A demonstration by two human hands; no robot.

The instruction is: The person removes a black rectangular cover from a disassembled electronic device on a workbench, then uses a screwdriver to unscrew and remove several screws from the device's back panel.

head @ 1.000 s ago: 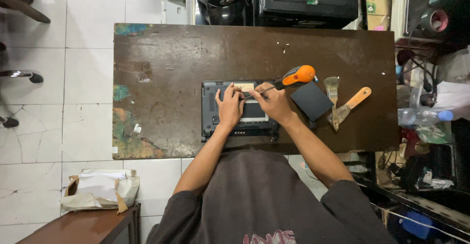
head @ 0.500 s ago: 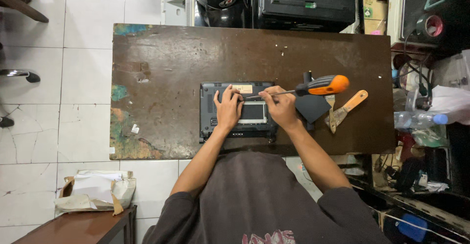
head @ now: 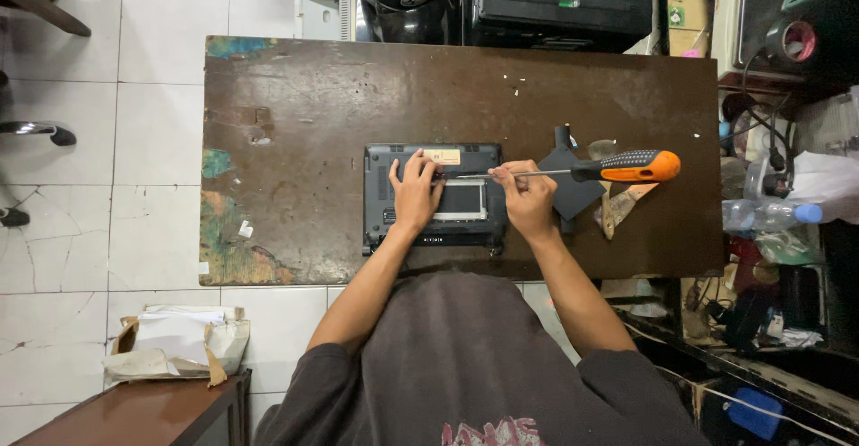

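A small dark laptop (head: 385,197) lies underside up on the worn brown table (head: 304,106). My left hand (head: 416,191) rests flat on its bottom panel, fingers spread near a pale label. My right hand (head: 528,197) grips the metal shaft of a screwdriver (head: 626,167) with an orange and black handle. The tool lies nearly level, its handle out to the right and its tip at the laptop's middle by my left fingers.
A flat black panel (head: 573,186) and a wooden-handled scraper (head: 626,204) lie right of the laptop. Dark equipment crowds the far edge. Bottles and cables clutter the right side. A torn cardboard box (head: 170,343) sits on the tiled floor, lower left.
The screwdriver has swung from a raised slant down to nearly level, its handle moving out to the right. My left hand stays on the laptop.
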